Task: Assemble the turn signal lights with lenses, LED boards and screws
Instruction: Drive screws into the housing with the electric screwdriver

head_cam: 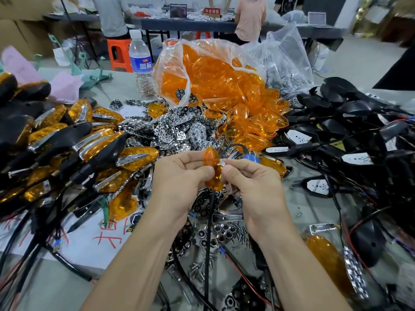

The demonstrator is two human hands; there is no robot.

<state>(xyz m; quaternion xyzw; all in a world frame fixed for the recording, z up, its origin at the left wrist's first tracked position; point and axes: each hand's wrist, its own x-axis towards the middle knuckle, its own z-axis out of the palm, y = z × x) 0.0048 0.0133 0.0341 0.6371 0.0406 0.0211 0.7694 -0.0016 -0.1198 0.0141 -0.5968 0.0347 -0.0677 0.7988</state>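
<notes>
At frame centre, above the tabletop [125, 86], the left grip [179, 173] clasps an amber lens [210, 157] between thumb and fingers while the right grip [251, 182] pinches a small chrome piece [220, 163] against it, with finished lights [67, 140] heaped at left and a bag [213, 70] of lenses at upper centre.
</notes>
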